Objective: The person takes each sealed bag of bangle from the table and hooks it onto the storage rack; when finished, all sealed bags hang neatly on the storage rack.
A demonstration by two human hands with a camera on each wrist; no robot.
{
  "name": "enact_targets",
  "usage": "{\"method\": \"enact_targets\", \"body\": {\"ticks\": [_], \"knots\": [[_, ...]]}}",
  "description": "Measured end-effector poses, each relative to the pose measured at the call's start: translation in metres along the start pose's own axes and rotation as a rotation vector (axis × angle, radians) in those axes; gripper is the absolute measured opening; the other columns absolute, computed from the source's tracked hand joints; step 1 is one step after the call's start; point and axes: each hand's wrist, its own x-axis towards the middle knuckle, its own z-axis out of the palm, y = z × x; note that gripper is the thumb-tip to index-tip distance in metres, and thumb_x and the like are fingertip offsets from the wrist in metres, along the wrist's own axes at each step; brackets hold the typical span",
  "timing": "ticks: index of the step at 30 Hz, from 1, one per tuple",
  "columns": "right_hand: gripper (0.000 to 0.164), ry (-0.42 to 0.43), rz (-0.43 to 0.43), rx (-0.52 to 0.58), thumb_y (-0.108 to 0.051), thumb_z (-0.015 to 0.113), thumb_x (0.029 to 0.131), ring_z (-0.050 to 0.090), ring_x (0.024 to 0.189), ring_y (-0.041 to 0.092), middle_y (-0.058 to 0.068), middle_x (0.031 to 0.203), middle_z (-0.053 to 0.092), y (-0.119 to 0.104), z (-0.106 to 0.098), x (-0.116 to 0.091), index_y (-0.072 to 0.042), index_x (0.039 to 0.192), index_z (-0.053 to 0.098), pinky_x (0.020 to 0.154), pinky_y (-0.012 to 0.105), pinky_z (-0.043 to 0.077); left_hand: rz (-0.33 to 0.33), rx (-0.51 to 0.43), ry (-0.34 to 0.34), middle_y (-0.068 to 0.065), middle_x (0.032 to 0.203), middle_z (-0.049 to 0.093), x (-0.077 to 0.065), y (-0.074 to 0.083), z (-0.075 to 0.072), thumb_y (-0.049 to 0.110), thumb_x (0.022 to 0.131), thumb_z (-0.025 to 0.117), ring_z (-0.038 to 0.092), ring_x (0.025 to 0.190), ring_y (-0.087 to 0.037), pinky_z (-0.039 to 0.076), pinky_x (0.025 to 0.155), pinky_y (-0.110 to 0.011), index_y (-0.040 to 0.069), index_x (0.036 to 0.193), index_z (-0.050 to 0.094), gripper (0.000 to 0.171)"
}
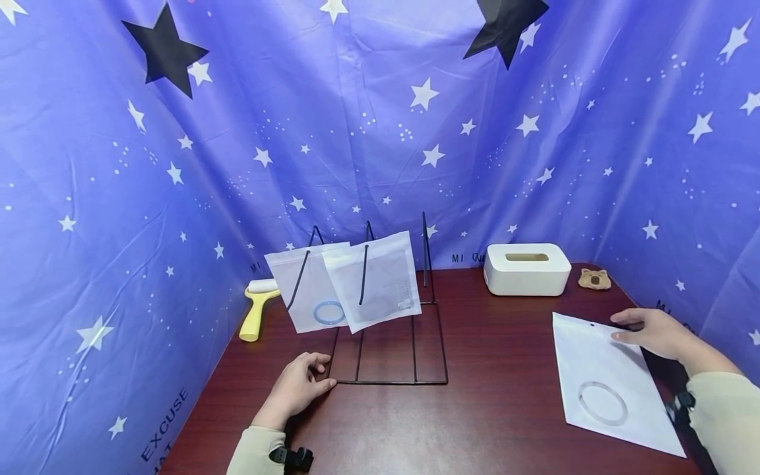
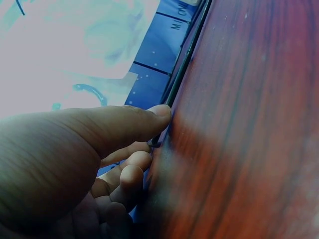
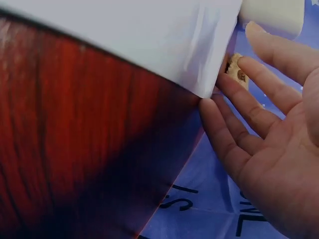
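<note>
A black wire display rack stands on the table, with two white zip bags on its prongs. The rear-left bag shows a light blue ring; the front bag overlaps it. My left hand holds the rack's front-left corner, its thumb on the wire and its fingers curled beside it. At the right lies another white zip bag with a hole near its top and a pale bangle showing through. Over its upper right corner is my right hand, fingers spread and touching the edge.
A yellow-handled lint roller lies left of the rack. At the back right stand a white tissue box and a small brown animal-shaped item. Blue star-patterned cloth borders the reddish-brown table on the left, back and right.
</note>
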Motion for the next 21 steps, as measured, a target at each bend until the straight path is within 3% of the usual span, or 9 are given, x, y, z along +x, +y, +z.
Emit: {"method": "enact_targets", "body": {"ticks": [8,13,21], "knots": [[0.057,0.050,0.048,0.021,-0.016,0.092,0.077,0.064,0.089,0.030,0.020,0.101,0.069,0.005,0.004,0.007,0.013,0.119,0.067,0.071,0.037,0.052,0.001,-0.005,-0.002,0.006,0.094,0.059,0.000,0.000,0.000,0.021,0.084,0.090,0.052,0.069,-0.010,0.045,0.066,-0.028,0.014,0.121,0.074,0.042],[0.053,0.056,0.062,0.016,-0.018,0.093,0.076,0.060,0.084,0.022,0.012,0.095,0.068,0.008,0.006,0.007,0.010,0.114,0.070,0.069,0.035,0.049,-0.007,-0.008,-0.008,0.006,0.094,0.058,0.000,0.001,0.000,0.021,0.084,0.091,0.052,0.069,-0.010,0.045,0.066,-0.028,0.014,0.121,0.074,0.042],[0.038,0.049,0.079,0.020,-0.023,0.093,0.077,0.058,0.080,0.021,0.007,0.091,0.070,0.011,0.007,0.006,0.002,0.100,0.076,0.066,0.036,0.048,-0.012,0.001,0.000,0.007,0.093,0.058,0.000,0.002,-0.001,0.021,0.083,0.091,0.052,0.069,-0.010,0.045,0.066,-0.028,0.015,0.121,0.074,0.041]]}}
